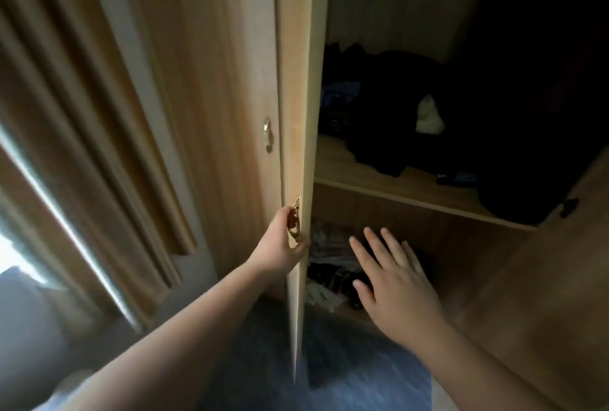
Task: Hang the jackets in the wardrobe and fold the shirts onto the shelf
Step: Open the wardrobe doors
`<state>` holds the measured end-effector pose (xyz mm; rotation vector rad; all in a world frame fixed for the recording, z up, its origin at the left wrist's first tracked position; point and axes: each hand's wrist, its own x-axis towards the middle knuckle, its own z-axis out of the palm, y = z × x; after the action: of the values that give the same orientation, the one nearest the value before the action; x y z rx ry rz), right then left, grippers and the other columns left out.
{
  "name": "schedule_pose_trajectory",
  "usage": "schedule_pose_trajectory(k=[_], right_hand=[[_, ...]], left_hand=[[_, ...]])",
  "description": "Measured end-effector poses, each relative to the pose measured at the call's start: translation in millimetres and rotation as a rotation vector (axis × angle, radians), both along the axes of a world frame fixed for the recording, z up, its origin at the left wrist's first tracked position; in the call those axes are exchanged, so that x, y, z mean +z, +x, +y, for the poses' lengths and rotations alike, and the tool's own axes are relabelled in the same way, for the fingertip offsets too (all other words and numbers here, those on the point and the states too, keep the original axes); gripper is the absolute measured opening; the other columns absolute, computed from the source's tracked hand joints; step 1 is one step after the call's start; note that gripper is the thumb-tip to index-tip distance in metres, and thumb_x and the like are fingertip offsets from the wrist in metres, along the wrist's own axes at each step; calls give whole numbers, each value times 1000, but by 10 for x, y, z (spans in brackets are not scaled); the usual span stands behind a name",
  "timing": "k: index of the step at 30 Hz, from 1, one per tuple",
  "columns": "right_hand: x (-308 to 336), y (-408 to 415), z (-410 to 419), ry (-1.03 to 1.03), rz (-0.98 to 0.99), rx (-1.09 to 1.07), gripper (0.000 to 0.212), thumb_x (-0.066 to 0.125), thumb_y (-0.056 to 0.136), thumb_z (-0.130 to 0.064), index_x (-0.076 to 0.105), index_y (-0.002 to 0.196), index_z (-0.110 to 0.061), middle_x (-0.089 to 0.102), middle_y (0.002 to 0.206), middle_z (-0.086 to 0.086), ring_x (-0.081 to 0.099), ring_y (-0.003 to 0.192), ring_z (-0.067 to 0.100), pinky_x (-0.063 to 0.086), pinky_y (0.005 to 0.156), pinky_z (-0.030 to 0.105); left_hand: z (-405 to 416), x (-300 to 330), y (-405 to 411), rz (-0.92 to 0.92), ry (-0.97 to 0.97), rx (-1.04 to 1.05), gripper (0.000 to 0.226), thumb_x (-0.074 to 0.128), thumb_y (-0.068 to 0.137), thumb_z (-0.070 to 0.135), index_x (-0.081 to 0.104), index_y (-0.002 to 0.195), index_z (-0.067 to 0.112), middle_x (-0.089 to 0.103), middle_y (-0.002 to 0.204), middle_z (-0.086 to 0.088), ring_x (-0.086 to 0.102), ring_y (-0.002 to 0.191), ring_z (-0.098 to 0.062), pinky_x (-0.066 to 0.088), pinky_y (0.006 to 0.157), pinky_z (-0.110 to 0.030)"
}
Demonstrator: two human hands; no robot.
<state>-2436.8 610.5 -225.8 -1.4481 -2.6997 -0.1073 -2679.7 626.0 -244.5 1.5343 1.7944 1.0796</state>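
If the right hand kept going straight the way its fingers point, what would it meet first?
Probably the dark clothes heaped in the lower compartment under the shelf. The right hand is open, fingers aimed up and into that opening; depth is unclear, so the back panel could come first.

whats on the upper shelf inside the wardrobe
On the shelf lies a heap of dark clothes with a pale item and something blue. The right end is in deep shadow, so anything there can't be made out.
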Motion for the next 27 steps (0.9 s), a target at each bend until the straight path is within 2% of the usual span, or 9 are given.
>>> schedule_pose_trajectory(k=[4,7,9,11,14,17,20,23,27], right_hand=[[78,-420,-201,30,29,78,64,21,101,-53,-8,156,-37,-8,165,-7,-15,151,18,-2,122,43],[170,-689,-275,47,21,90,65,22,101,-53,-10,155,-36,-10,165,-8,-15,151,18,-4,122,42],[221,-854,-311,59,10,92,66,25,101,-52,-8,156,-36,-6,166,-6,-12,152,20,-1,122,43],[251,-1016,-366,67,27,90,66,28,101,-52,-2,157,-35,1,166,-5,-6,152,21,3,122,44],[246,-1214,-471,85,31,70,66,32,100,-51,5,157,-34,8,165,-4,1,153,22,8,122,45],[207,-1306,-636,71,28,20,66,31,100,-52,4,157,-34,7,166,-4,1,153,22,5,122,44],[105,-1218,-832,61,28,-44,65,29,99,-52,5,157,-35,7,165,-4,2,153,22,4,121,44],[-27,-921,-1081,43,7,-169,65,25,96,-54,15,157,-33,20,163,-2,14,151,24,20,120,48],[-175,-313,-1552,4,-8,-394,68,27,92,-53,20,156,-32,24,162,-1,18,150,24,34,114,48]], left_hand=[[-331,125,-571,-18,-66,68,54,63,85,14,35,127,33,56,111,15,61,102,-10,46,75,-15],[-548,191,-910,6,-90,124,63,57,80,12,31,136,24,55,124,6,59,110,-15,46,77,-18],[-720,199,-1059,83,-134,155,73,55,81,13,20,145,20,46,139,-2,52,124,-22,46,87,-25],[-909,152,-1190,345,-204,134,88,55,85,17,0,154,25,19,160,-10,26,145,-30,37,109,-39],[-1213,117,-1324,772,-152,20,97,56,88,27,-17,152,33,-7,164,-4,-1,152,-31,20,120,-47],[-1499,192,-1258,941,-94,-148,87,49,93,40,-14,153,33,-12,164,-2,-14,150,-31,7,121,-54],[-1582,236,-1112,1036,10,-291,75,37,97,46,-9,154,34,-11,164,-4,-15,150,-30,5,120,-56],[-1509,150,-868,1061,74,-422,73,37,96,40,-6,155,32,-10,164,-5,-13,150,-30,4,121,-55],[-1379,-83,-269,1036,216,-571,70,39,95,40,6,156,31,5,165,-9,1,151,-32,6,120,-53]])
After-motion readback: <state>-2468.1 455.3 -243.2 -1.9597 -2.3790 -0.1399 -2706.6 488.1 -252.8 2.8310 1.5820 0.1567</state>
